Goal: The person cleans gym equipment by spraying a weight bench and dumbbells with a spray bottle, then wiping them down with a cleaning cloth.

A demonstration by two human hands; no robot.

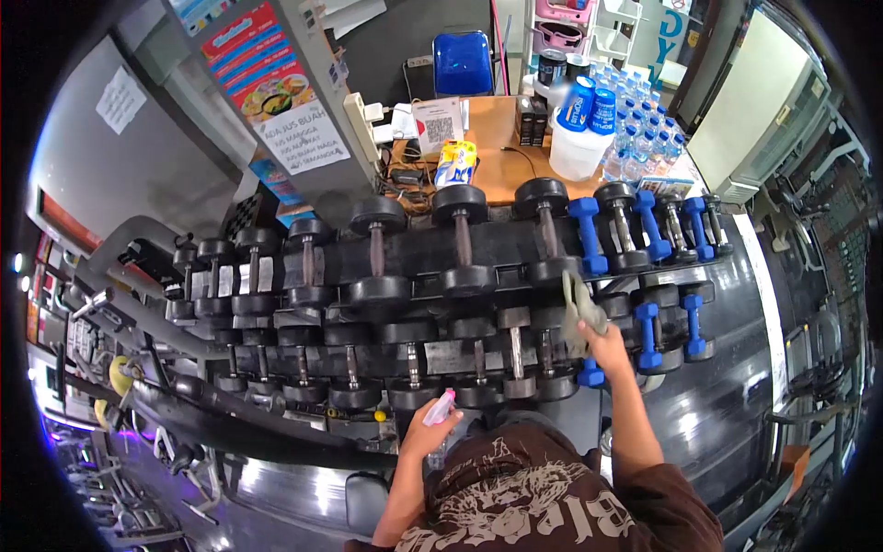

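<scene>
My left hand point(423, 434) is closed around a spray bottle with a clear body and a pink-tipped white head point(441, 408), held low in front of the rack's lower row. My right hand point(604, 348) grips a greyish cloth point(581, 317), which hangs against the front end of a large black dumbbell point(556, 270) in the upper row. Just right of that hand lies a blue dumbbell point(648, 336) in the lower row. A black dumbbell with a shiny handle point(517, 351) rests between my two hands.
Two rows of dumbbells fill the rack point(336, 262). Behind it, a wooden desk point(497, 138) carries a yellow packet point(456, 164), a white bucket point(579, 152) with blue cans and many water bottles point(635, 129). A blue chair point(462, 64) stands beyond. Gym machines point(230, 423) flank the left.
</scene>
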